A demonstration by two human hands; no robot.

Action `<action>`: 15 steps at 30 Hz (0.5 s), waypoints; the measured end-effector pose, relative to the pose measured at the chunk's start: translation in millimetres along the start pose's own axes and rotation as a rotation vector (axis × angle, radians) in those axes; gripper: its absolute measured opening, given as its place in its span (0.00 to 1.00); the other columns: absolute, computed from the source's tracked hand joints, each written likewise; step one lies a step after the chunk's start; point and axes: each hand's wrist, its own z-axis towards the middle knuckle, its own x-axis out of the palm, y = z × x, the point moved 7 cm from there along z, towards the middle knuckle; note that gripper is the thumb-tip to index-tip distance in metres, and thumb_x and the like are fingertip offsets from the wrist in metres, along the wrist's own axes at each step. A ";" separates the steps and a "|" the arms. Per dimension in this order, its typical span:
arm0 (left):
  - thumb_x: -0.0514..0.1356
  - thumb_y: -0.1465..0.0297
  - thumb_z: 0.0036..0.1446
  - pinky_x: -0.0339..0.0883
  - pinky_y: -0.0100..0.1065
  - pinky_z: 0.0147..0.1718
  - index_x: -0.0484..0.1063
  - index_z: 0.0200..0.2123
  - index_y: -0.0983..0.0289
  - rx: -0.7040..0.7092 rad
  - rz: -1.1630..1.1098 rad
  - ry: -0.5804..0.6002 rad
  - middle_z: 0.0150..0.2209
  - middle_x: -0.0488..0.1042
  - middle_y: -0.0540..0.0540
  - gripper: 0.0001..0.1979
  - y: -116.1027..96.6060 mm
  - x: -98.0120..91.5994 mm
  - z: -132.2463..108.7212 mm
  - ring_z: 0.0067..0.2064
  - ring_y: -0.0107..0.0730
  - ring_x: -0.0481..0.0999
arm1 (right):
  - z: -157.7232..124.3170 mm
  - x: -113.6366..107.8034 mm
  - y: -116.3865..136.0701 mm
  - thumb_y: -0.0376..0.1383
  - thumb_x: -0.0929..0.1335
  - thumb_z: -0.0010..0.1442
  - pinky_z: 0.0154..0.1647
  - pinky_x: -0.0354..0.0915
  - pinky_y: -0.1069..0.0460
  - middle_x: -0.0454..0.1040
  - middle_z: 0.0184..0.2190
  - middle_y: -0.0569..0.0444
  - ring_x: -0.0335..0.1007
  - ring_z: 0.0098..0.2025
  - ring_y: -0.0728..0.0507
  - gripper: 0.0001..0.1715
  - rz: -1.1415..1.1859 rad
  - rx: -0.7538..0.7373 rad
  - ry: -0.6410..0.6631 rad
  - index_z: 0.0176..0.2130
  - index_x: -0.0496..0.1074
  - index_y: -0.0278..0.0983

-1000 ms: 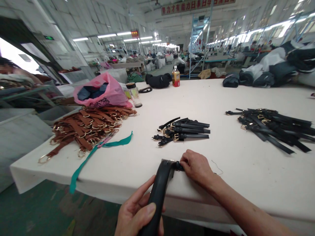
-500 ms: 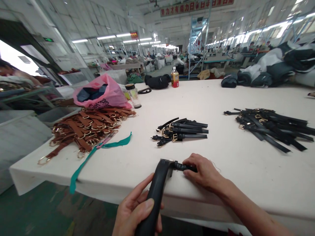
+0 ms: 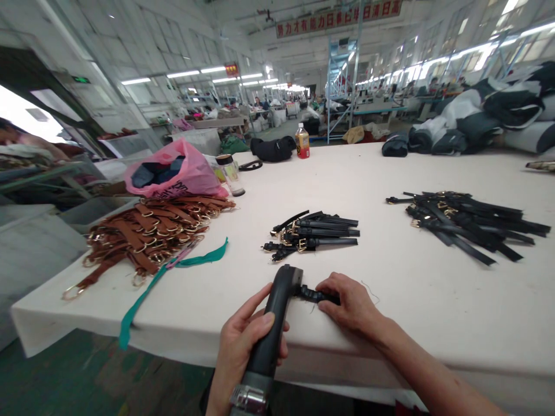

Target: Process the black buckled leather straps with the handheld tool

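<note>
Black handheld tool (image 3: 282, 293) is gripped by wrapped left hand (image 3: 238, 341), black strap (image 3: 309, 294) is pinched by right hand (image 3: 353, 303), 2 strap piles (image 3: 327, 232) being spread beyond.

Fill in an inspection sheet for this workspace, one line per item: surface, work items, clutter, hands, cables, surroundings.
Surface: table with a pale cover hanging over the near edge.
Work items: tool, with a held strap at its head; black straps in two piles, middle and right; brown straps at left.
Clutter: green ribbon, pink bag, jar, bottle.
Hands: left hand grips the tool; right hand pinches the held strap.
Cables: nothing seen.
Surroundings: workshop, banner overhead, person at far left.
</note>
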 end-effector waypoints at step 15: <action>0.62 0.67 0.49 0.67 0.31 0.13 0.53 0.60 0.70 0.017 0.039 -0.065 0.25 0.79 0.56 0.36 4.0 -15.3 -16.9 0.17 0.35 0.74 | -3.8 4.4 44.6 0.32 0.65 0.59 0.43 0.52 0.46 0.72 0.42 0.53 0.62 0.42 0.44 0.08 -0.368 -0.443 -0.114 0.29 0.71 0.37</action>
